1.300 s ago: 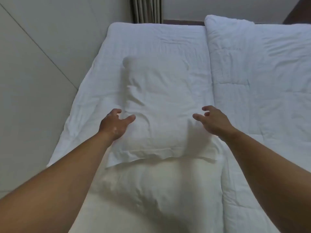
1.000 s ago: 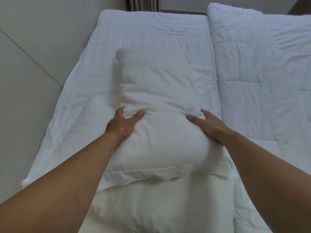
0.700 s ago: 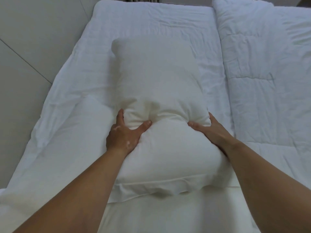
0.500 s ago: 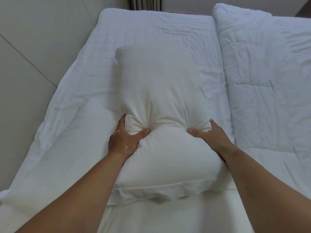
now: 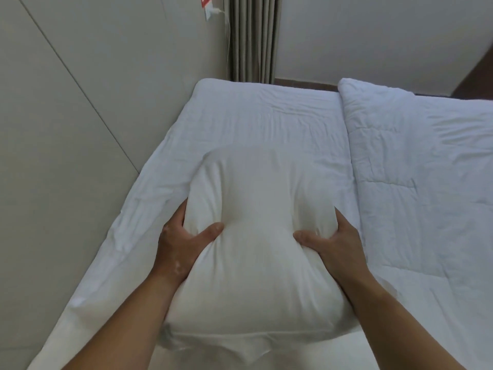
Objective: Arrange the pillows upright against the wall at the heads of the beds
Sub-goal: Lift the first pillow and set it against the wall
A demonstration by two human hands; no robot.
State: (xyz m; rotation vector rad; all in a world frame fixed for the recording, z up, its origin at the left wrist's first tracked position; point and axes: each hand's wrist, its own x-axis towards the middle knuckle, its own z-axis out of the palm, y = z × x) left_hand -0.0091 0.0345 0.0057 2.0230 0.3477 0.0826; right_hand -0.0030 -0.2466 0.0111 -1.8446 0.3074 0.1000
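A white pillow [image 5: 256,236] is raised off the left bed [image 5: 266,121], its long side pointing away from me. My left hand [image 5: 178,241] grips its left side, thumb pressed into the top, fingers tucked beneath. On the opposite side my right hand [image 5: 333,241] squeezes it the same way. The pillow is pinched in at the middle between both hands. Its near flap hangs down over the white surface below, which the pillow and my arms mostly hide.
A pale wall [image 5: 66,129] runs along the bed's left side. A second bed with a white quilt [image 5: 421,169] lies to the right. Beyond the far end hang a striped curtain [image 5: 253,36] and a wall socket with a cable [image 5: 213,12].
Both hands closed on the pillow's sides and pinched it, then lifted it toward me. The view tilted up, showing the far wall and curtain.
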